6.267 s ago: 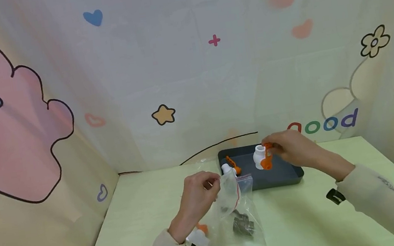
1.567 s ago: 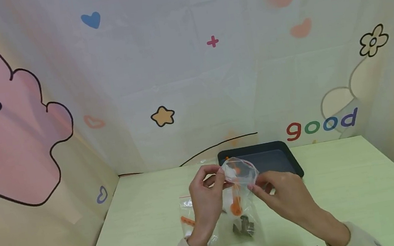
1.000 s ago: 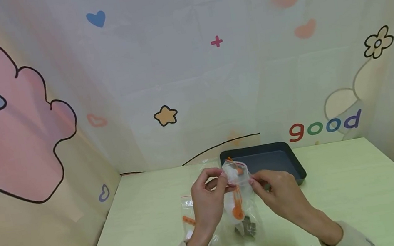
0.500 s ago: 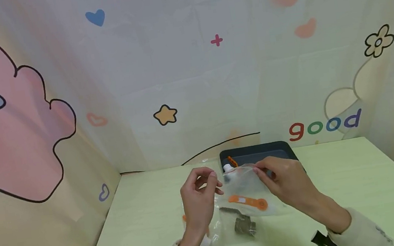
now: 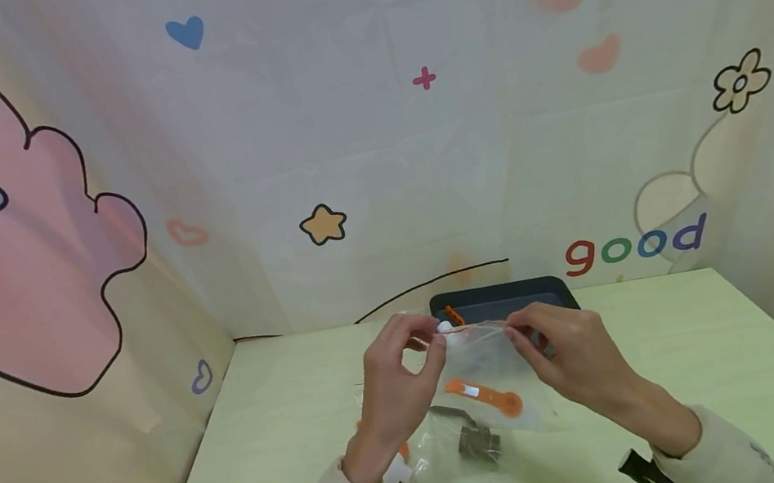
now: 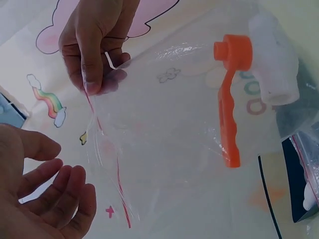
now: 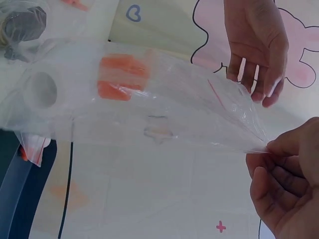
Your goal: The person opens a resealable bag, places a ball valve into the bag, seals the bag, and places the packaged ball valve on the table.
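Now, one-sided pinch

I see the right hand pinching a clear bag by one corner, its orange-handled valve above the counter, near the far-edge tray. The left hand is released, just beside the bag.

From my head view I look forward and down from the near side, over the table to the far curtain; it is my widest and most distant view. My left wrist view sits close to the clear bag, turned sideways, facing the curtain past the left hand. My right wrist view is close too, also sideways, looking far and left past the right hand. Both wrist views share the bag, both hands and part of the tray. All three catch the pink plus.
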`<state>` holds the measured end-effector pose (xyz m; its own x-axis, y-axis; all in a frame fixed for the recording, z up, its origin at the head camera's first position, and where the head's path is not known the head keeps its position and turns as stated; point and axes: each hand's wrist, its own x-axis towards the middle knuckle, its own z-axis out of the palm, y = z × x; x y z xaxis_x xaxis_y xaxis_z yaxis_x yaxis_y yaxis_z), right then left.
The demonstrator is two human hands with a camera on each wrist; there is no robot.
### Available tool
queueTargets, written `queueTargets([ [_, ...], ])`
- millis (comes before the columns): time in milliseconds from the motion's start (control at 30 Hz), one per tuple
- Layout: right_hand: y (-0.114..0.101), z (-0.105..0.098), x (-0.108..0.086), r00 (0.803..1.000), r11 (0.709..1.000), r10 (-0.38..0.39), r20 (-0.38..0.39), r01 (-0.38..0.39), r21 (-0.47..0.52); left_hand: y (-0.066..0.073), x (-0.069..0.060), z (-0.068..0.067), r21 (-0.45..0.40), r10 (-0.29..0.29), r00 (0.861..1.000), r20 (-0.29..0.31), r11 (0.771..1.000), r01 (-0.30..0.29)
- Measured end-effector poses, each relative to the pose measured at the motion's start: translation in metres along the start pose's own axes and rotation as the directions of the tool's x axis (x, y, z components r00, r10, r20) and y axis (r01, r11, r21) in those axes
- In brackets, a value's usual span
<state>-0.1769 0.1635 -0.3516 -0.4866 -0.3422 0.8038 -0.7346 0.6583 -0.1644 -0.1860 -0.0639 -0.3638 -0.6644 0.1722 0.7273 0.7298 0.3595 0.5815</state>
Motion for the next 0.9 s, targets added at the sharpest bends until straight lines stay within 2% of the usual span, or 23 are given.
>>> queueTargets([
  [133,-0.002,-0.001,0.002,1.0,1.0,-0.029,0.009,0.029,0.013,0.006,0.004,0.003,0.105,0.071,0.992,0.106,0.991,-0.082],
  [267,-0.005,-0.002,0.004,0.999,0.998,-0.052,0.01,0.052,0.017,0.011,0.007,0.007,0.164,0.075,0.974,0.216,0.98,-0.112],
  [367,-0.007,-0.001,0.003,0.998,0.998,-0.056,0.015,0.056,0.02,0.014,0.01,0.011,0.174,0.064,0.961,0.268,0.978,-0.113],
  [467,-0.01,0.0,0.002,0.998,0.998,-0.056,0.024,0.055,0.016,0.015,0.01,0.015,0.171,0.063,0.957,0.283,0.978,-0.115],
  [633,-0.012,0.001,0.001,0.998,0.999,-0.05,0.029,0.049,0.01,0.017,0.009,0.017,0.172,0.076,0.96,0.269,0.977,-0.126],
  [900,-0.015,0.001,0.002,0.998,0.997,-0.065,-0.008,0.066,0.039,0.017,0.008,0.018,0.184,0.097,0.957,0.272,0.971,-0.151],
])
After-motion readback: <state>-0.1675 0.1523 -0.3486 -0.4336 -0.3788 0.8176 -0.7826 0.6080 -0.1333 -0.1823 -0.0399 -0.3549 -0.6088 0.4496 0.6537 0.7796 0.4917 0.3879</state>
